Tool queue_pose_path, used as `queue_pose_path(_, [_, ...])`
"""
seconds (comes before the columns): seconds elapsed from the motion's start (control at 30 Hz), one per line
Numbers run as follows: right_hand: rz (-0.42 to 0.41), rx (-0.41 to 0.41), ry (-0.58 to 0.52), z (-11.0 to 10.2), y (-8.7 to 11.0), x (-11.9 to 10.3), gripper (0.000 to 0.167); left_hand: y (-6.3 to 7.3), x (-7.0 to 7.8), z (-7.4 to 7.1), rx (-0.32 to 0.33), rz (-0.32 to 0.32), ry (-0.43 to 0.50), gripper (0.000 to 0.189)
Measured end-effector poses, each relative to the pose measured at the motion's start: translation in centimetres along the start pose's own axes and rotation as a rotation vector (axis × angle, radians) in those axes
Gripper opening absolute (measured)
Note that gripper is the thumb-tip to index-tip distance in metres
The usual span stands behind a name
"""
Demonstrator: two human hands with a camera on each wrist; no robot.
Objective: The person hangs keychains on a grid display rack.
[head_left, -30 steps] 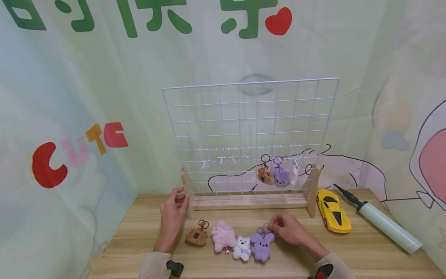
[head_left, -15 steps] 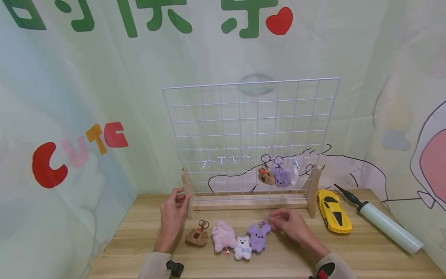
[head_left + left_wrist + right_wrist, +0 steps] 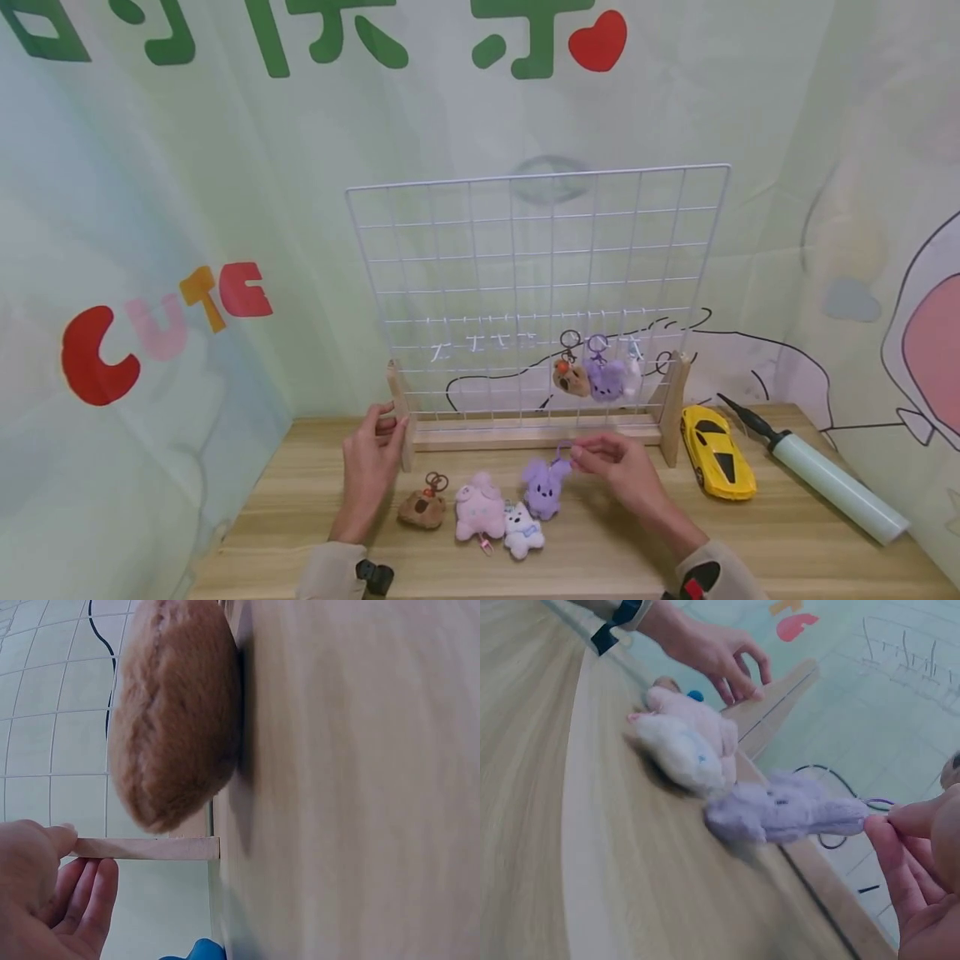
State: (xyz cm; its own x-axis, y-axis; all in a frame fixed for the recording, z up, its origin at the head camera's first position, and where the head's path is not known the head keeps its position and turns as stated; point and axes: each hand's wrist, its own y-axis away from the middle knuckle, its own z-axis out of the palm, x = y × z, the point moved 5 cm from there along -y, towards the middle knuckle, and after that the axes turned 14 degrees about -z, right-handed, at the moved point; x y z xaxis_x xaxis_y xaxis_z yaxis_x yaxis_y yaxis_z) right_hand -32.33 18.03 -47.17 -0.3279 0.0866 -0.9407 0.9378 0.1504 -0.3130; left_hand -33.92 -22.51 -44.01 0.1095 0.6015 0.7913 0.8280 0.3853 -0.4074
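My right hand pinches a purple plush keychain by its ring end, between thumb and fingertips. In the right wrist view the purple plush dangles at a tilt, close to the white one. On the left, my left hand holds the wooden upright of a white wire grid rack, thumb on one side and fingers on the other. In front of the rack lie a brown plush keychain, a pink plush and a white bear plush.
Several white hooks line the grid. From those at right hang a brown plush, a purple plush and a white one. Right of the rack are a yellow toy car and a pale green hand pump.
My right hand has lifted the purple plush off the row, moving it up and left toward the rack. The white bear has tipped slightly. My left hand stays on the upright.
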Motion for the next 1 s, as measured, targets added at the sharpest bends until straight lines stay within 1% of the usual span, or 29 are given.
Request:
queue_pose_path(0.13, [-0.067,0.027,0.024,-0.1,-0.5,-1.3,0.026,-0.1,0.1,-0.1,0.007,0.009,-0.004,0.026])
queue_pose_path(0.23, [-0.100,0.041,0.046,-0.3,-0.8,-2.4,0.024,-0.1,0.2,-0.2,0.008,0.015,-0.001,0.025])
queue_pose_path(0.37, [-0.154,0.069,0.104,-0.4,-1.0,-4.1,0.023,-0.2,0.3,-0.2,0.008,0.013,0.003,0.025])
queue_pose_path(0.53, [-0.289,0.119,0.152,-0.3,-1.6,-6.5,0.019,-0.2,0.2,-0.1,0.009,0.009,0.009,0.026])
queue_pose_path(0.7, [-0.367,0.145,0.198,0.4,-1.7,-8.5,0.020,-0.1,0.1,0.0,-0.006,-0.010,0.008,0.026])
queue_pose_path(0.83, [-0.408,0.172,0.185,1.2,-2.1,-10.0,0.018,-0.1,0.0,0.0,-0.010,-0.015,0.009,0.026])
queue_pose_path(1.0, [-0.452,0.206,0.121,2.4,-3.1,-11.5,0.018,-0.1,0.1,0.0,-0.002,-0.011,0.003,0.026])
